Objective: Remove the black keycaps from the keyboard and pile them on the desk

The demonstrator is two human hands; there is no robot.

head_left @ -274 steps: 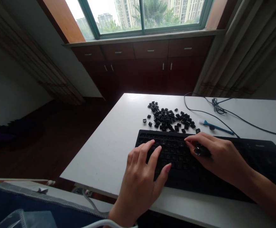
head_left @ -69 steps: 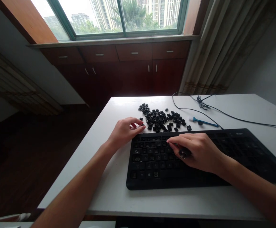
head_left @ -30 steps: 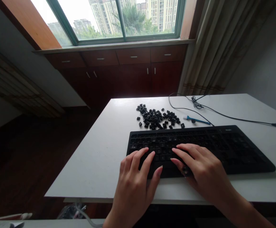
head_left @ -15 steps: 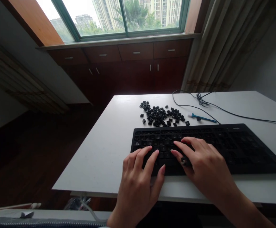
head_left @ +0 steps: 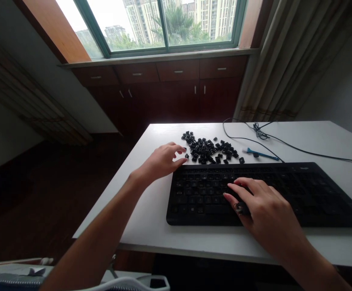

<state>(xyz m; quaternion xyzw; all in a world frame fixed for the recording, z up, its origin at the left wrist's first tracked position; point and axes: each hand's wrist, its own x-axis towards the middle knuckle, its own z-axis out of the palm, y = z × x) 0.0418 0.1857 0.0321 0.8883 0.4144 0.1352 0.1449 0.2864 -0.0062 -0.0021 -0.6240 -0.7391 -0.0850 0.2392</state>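
Observation:
My left hand (head_left: 165, 159) is at the near left edge of a pile of loose black keycaps (head_left: 204, 149), thumb and forefinger apart. A single keycap (head_left: 187, 156) lies right by the thumb tip. The black keyboard (head_left: 212, 220) lies flat on the white table. Over its middle rows is my right hand (head_left: 260, 202), its index finger and thumb tips a little apart at the keys. Tucked between its thumb and palm is a small black tool (head_left: 242, 208) with a shiny end, partly hidden by the hand. Dark lighting blurs the separate keys.
Behind the keyboard lies a blue-handled brush (head_left: 262, 154) with a dark keycap (head_left: 256, 154) beside it. A black cable (head_left: 309, 152) with a tangled bundle runs to the right. The white table (head_left: 142, 202) has its left edge close to my left forearm.
My left hand has left the keyboard's left side and moved forward to the pile's edge. The right hand stays over the middle keys, still with the black tool. The view has shifted slightly.

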